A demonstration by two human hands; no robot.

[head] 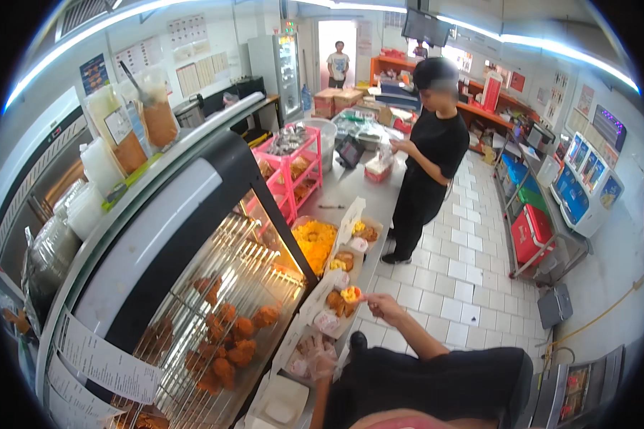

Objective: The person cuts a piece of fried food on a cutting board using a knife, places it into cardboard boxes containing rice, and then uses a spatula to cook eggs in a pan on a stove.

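Observation:
My right hand (pixel 385 308) grips a small orange scoop (pixel 357 294) heaped with yellow food. The scoop is above an open paperboard box that holds fried chicken (pixel 335 302) and a paper-wrapped round item (pixel 327 323). My left hand (pixel 322 358), in a clear plastic glove, reaches over a nearer open box, its fingers at the food inside; whether it grips any is unclear. Farther along the row lie more open boxes with chicken (pixel 344 259), yellow food and wrapped rounds. A tray of yellow food (pixel 314 238) stands beside them.
A heated display cabinet (pixel 182 198) with fried chicken (pixel 225 343) on wire racks borders the boxes on the left. Beyond stands a pink rack (pixel 295 161). A co-worker (pixel 432 150) stands at the steel counter (pixel 335 193). An empty open box (pixel 280 405) lies nearest me.

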